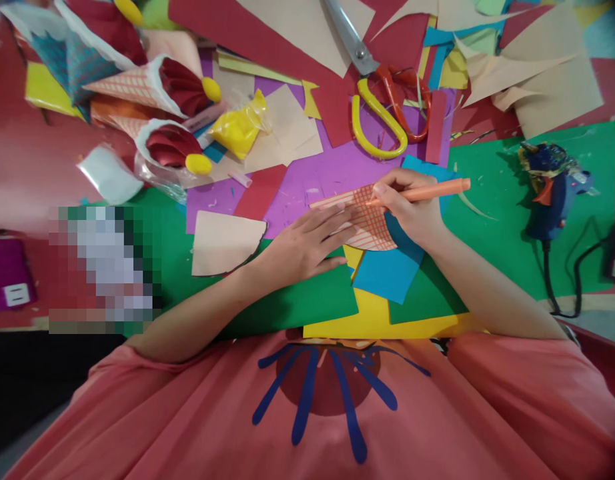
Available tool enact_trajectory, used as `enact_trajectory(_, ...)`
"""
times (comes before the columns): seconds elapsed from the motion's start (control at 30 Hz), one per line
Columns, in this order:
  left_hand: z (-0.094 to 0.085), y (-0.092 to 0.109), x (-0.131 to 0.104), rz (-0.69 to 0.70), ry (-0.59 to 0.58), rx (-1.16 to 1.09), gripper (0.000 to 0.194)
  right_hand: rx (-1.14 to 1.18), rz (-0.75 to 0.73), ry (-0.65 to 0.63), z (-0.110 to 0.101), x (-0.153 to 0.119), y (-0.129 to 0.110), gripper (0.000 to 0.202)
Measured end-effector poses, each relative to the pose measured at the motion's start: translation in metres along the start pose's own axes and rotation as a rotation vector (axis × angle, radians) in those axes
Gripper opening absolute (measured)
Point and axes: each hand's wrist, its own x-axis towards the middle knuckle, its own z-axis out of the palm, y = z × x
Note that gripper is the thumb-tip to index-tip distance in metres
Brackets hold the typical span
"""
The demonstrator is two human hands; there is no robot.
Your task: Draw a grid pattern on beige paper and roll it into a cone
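My right hand (pixel 407 203) is closed around an orange marker (pixel 437 191), its tip on a cream paper wedge (pixel 373 223). Orange crossing lines cover the wedge's right part, while single stripes show toward its left point. Fingers stretched out, my left hand (pixel 320 240) lies flat on the wedge's left part and hides some of it. A blue paper piece (pixel 392 273) lies partly under the wedge. Left of my left hand sits a plain cream paper wedge (pixel 227 243) with a dark curved edge.
Large scissors (pixel 367 67) with yellow and red handles lie ahead on coloured paper. A blue glue gun (pixel 552 200) with a black cord is at right. Several paper cones (pixel 137 87) and a bag of yellow clay-like material (pixel 241 125) lie at upper left.
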Motion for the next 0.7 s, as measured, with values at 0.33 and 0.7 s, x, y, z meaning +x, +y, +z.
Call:
enact_trajectory(0.33,-0.0004,0.0011,-0.0001,-0.031,-0.024,-0.058,0.047,-0.092,-0.035,-0.055,0.0002,0.0001,0.003,0.023)
enact_trajectory(0.7,0.0,0.0005,0.0,-0.025,-0.034,-0.052,0.048,-0.078,-0.031,-0.054,-0.0001,0.0,0.0035,0.024)
